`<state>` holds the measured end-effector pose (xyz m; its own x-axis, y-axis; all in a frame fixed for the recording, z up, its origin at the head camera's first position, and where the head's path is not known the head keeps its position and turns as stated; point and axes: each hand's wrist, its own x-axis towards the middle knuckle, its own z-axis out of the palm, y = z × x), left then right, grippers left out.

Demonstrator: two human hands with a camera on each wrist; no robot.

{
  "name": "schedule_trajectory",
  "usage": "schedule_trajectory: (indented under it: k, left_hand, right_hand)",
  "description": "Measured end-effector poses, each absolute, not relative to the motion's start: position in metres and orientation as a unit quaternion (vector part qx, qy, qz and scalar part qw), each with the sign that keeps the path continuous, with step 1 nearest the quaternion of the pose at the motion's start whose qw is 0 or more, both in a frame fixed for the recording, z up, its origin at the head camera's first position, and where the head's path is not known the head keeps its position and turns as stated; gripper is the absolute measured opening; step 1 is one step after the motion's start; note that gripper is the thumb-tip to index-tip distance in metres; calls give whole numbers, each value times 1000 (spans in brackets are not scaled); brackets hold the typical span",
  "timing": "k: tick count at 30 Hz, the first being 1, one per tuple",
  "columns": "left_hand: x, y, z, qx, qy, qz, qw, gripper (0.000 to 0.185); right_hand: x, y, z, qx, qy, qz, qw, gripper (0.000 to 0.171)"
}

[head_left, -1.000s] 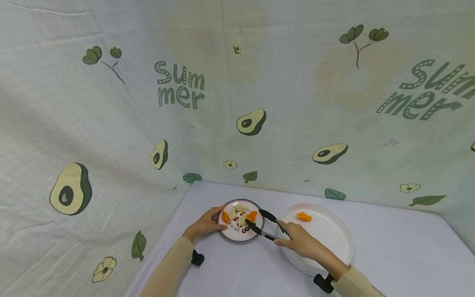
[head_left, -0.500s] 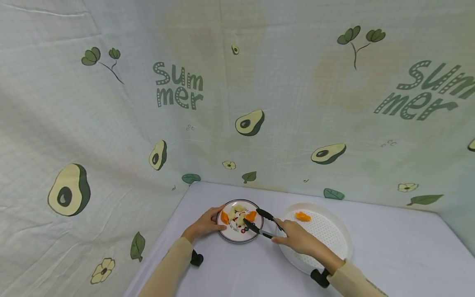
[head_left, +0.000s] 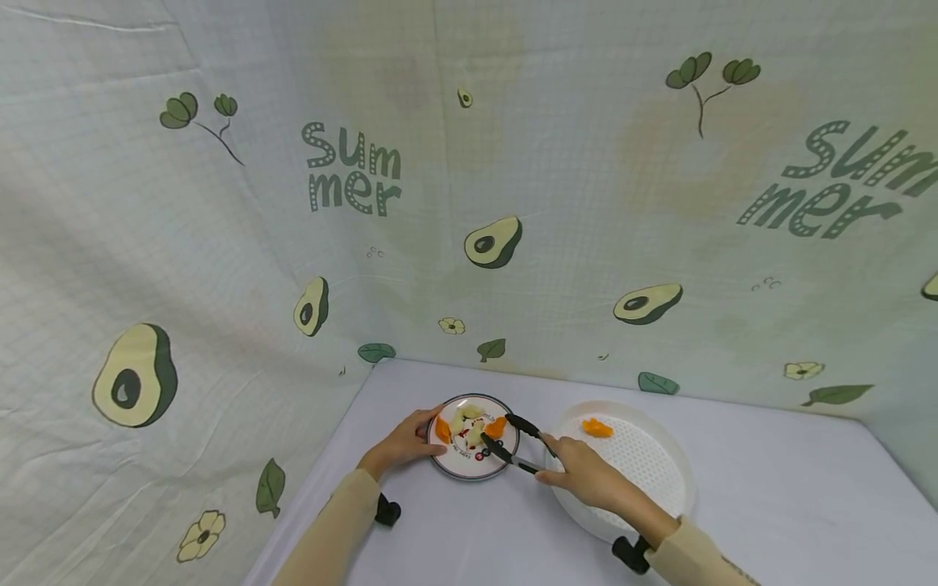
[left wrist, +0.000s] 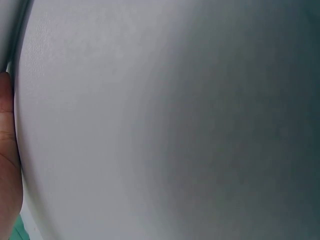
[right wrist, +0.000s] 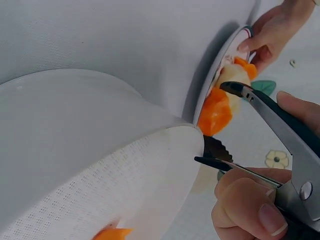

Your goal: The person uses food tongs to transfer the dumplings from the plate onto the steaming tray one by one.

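Note:
A small patterned plate (head_left: 469, 468) (right wrist: 226, 50) on the grey table holds orange and pale fruit pieces. My left hand (head_left: 407, 440) (right wrist: 270, 30) holds its left rim. My right hand (head_left: 582, 474) (right wrist: 250, 210) grips black-tipped metal tongs (head_left: 513, 443) (right wrist: 270, 125), whose tips stand apart on either side of an orange piece (head_left: 496, 426) (right wrist: 216, 115) at the plate's right side. Another orange piece (head_left: 440, 429) lies by my left fingers. In the left wrist view only the edge of my left hand (left wrist: 7, 160) and grey tabletop show.
A white perforated round tray (head_left: 663, 480) (right wrist: 75, 165) sits right of the plate with one orange piece (head_left: 597, 427) at its far side. An avocado-print cloth (head_left: 469, 203) rises behind and left of the table (head_left: 769, 496). Black wrist mounts (head_left: 387, 511) sit on both forearms.
My right hand and tongs have edged slightly left toward the plate, the tips staying around the orange piece. My left hand has stayed on the rim.

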<state>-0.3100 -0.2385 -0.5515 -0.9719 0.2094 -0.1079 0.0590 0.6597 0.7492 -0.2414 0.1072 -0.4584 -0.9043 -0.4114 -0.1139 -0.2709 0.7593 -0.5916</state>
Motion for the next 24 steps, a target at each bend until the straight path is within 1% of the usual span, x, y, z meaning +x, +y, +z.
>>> schedule_trajectory:
  k: [7, 15, 24]
  left_hand:
    - [-310, -239, -552, 81, 905, 409, 86, 84]
    - [-312, -236, -553, 86, 902, 414, 91, 84]
    - [-311, -238, -554, 71, 906, 405, 96, 84]
  right_hand:
    - [-240, 105, -459, -189, 933, -284, 111, 68]
    - [-242, 105, -462, -205, 943, -242, 97, 68]
    - [-243, 101, -461, -195, 948, -232, 102, 67]
